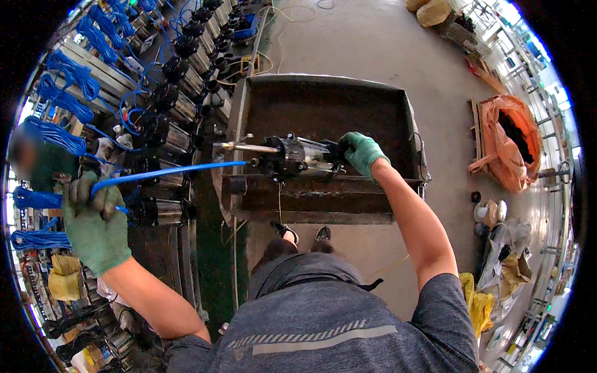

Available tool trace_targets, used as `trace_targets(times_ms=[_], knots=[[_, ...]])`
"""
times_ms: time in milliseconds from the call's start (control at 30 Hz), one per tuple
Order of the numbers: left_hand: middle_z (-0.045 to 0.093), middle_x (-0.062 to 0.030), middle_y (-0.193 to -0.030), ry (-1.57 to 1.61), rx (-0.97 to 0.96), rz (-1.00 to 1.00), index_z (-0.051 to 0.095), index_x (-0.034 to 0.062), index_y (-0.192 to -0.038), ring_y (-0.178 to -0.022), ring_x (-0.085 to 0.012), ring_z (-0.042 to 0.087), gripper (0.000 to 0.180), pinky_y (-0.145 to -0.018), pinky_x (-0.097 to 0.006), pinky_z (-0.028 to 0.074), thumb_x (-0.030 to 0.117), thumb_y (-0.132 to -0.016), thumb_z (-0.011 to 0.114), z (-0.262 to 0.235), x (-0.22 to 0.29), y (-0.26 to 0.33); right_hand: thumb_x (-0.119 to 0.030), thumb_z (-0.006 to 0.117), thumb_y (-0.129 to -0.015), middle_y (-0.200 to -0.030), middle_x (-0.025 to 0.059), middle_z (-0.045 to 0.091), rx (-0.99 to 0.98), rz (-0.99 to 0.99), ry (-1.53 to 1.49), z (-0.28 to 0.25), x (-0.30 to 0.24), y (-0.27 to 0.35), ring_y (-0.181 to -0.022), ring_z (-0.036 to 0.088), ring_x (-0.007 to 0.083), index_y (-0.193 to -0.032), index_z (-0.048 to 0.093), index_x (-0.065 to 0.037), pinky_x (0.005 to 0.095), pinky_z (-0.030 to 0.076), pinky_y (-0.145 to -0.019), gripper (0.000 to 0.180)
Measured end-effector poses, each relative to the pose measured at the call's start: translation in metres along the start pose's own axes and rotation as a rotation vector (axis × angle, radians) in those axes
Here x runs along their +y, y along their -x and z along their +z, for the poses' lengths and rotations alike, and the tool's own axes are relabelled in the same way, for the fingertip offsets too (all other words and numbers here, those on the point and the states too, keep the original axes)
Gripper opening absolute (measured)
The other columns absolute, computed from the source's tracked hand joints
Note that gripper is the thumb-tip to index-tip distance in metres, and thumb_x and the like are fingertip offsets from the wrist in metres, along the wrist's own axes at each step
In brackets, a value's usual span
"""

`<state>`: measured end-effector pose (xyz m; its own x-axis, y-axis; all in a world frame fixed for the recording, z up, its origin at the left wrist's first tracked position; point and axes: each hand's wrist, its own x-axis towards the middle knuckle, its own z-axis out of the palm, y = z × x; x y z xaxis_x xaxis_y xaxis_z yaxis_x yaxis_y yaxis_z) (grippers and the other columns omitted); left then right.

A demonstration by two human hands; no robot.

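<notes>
A motor-like unit with a bright metal body and black ends, probably a submersible pump, lies on its side over the near part of a dark metal trough. My right hand, in a green glove, has its fingers curled round the unit's right end. From the left end a blue cable runs taut to the left. My left hand, also gloved in green, is closed on that cable well out to the left. A pale metal rod juts from the unit's left end beside the cable.
Several similar units stand in rows at the left, with coiled blue cables beyond them. An orange sack stands at the right. Yellow bags lie at the lower right. Another person is at the far left.
</notes>
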<state>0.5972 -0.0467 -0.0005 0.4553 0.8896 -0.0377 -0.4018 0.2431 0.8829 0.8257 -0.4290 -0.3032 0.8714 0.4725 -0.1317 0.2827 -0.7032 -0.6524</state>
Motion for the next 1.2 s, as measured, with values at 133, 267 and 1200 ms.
trace_targets(times_ms=[133, 267, 1200], knots=[[0.038, 0.0008, -0.078, 0.324, -0.6, -0.243, 0.038, 0.0146, -0.078, -0.06, -0.014, 0.029, 0.033, -0.051, -0.03, 0.027, 0.027, -0.107, 0.045, -0.042, -0.003, -0.002, -0.002, 0.064, -0.088, -0.11, 0.0131, 0.072, 0.007, 0.059, -0.016, 0.008, 0.04, -0.001, -0.1, 0.066, 0.0299, -0.118, 0.068, -0.01, 0.0378, 0.054, -0.087, 0.031], [0.036, 0.0005, -0.076, 0.266, -0.543, -0.319, 0.038, 0.0165, -0.079, -0.061, -0.016, 0.032, 0.031, -0.051, -0.03, 0.029, 0.029, -0.107, 0.046, -0.027, -0.036, 0.028, 0.005, 0.059, -0.092, -0.103, 0.0072, 0.074, -0.004, 0.219, -0.114, 0.031, 0.083, 0.006, -0.087, 0.061, 0.013, -0.121, 0.067, -0.007, 0.0318, 0.052, -0.083, 0.033], [0.038, -0.0014, -0.08, 0.479, -0.33, -0.176, 0.043, 0.0126, -0.079, -0.077, -0.0216, 0.036, 0.025, -0.064, -0.035, 0.033, 0.021, -0.101, 0.051, -0.112, -0.021, -0.003, -0.002, 0.065, -0.086, -0.119, 0.0134, 0.068, -0.008, 0.043, -0.149, 0.016, 0.032, 0.019, -0.106, 0.067, 0.0355, -0.118, 0.065, -0.011, 0.0418, 0.054, -0.089, 0.033]])
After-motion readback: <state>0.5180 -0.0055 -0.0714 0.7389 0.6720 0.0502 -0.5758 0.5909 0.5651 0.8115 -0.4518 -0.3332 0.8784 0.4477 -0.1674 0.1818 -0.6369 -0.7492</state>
